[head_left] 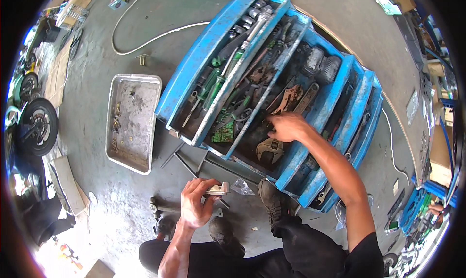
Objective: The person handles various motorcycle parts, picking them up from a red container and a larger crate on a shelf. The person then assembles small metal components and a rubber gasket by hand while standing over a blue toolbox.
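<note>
My left hand (195, 203) is closed around a small cream-coloured block-shaped part (218, 188), its squared end sticking out past the fingers. Over the middle bay of a blue metal cantilever toolbox (191, 67), my right hand (290, 127) reaches down with bent fingers, thumb and forefinger apart. Just below that hand lies an adjustable wrench (270, 150); its handle runs under the fingers. Locking pliers (291, 97) with a rusty look rest above the hand. Whether the fingertips touch a tool is hidden.
Left of the toolbox, a metal tray (109, 132) holds small brass-coloured bits. Screwdrivers (209, 86), sockets (253, 12) and a green circuit board (223, 132) fill the upper trays. A clear plastic bag (242, 186) and a hammer (162, 207) lie near my boots (273, 200).
</note>
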`<state>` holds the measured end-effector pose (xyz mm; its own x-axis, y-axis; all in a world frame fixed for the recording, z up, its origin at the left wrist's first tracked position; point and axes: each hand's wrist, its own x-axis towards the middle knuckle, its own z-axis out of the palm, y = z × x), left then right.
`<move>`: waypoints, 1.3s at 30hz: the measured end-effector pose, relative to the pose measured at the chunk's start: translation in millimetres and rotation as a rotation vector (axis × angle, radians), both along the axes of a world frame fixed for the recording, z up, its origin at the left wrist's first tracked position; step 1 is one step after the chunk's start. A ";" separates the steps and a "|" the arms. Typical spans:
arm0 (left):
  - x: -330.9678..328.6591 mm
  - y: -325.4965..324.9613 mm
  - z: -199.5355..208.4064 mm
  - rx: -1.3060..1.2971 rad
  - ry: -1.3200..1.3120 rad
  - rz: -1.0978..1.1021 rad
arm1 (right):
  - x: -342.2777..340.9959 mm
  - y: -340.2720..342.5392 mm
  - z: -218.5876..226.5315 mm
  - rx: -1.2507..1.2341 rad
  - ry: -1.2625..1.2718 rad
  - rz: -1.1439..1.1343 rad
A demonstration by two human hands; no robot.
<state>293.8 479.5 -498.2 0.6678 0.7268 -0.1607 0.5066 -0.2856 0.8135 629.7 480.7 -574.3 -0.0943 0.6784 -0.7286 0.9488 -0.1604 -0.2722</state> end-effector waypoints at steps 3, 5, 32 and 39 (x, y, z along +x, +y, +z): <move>-2.2 -0.4 7.9 0.005 0.004 0.004 | 7.4 7.5 26.1 0.224 0.031 -0.154; -2.3 -0.6 13.2 0.016 -0.006 0.003 | 6.2 19.5 41.8 0.419 0.077 -0.301; -37.2 -7.3 43.0 0.144 -0.039 0.056 | -116.0 20.6 32.5 0.738 0.189 0.211; -48.6 0.7 53.8 0.263 -0.051 0.183 | -112.3 18.6 26.6 0.787 0.066 0.230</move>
